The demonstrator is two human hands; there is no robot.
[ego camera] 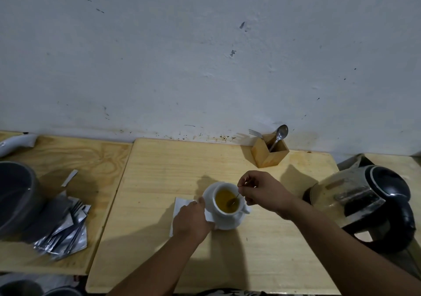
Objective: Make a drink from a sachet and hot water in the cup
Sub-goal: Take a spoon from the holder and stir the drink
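Note:
A white cup (227,212) stands on a white saucer (230,224) in the middle of the wooden table (159,182). The cup holds a yellow-brown drink (224,199). My right hand (262,191) pinches the handle of a small spoon (233,200) whose bowl dips into the drink. My left hand (192,220) rests on the saucer's left edge, over a white napkin (180,207) that lies under the saucer. Several silver sachets (66,227) lie in a heap on the left table.
A black and glass kettle (369,202) sits at the right, close to my right forearm. A wooden holder (270,151) with a spoon and fork stands by the wall. A dark grey pot (16,195) stands at far left.

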